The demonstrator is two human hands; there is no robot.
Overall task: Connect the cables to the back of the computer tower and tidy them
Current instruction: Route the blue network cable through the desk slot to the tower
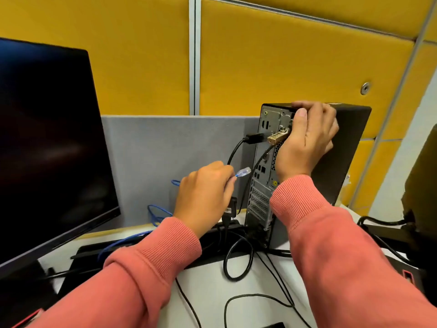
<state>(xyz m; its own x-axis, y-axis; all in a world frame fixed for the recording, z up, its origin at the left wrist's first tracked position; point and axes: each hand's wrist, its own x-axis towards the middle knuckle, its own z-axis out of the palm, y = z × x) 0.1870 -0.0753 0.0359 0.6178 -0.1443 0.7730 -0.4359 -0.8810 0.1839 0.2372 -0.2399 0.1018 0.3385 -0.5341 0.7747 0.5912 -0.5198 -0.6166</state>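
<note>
Computer tower (340, 147) is standing upright on the white desk (208, 290), its back panel turned toward the person and a grey divider (170, 147) sitting just to its left. Right hand (307, 140) is gripping the tower's top rear corner, fingers curling over the top edge and the thumb pressing down against the back panel near a gold-coloured lock (277, 138) that is sticking out there. Left hand (204, 195) is pinching the blue network cable (156, 214) just behind its clear plug (243, 172), fingers closing together around the cord; the plug is pointing at the back panel, near it but not touching. A black plug (255, 138) is already sitting in a port high on the panel, its cable (234, 152) curving down behind the left hand. Another thin black cable is hanging from the lock area down the panel. More black cables (236, 261) are lying in loops on the desk in front of the tower. A dark monitor (47, 147) is standing at the left. Both arms are wearing pink sleeves (331, 245).
</note>
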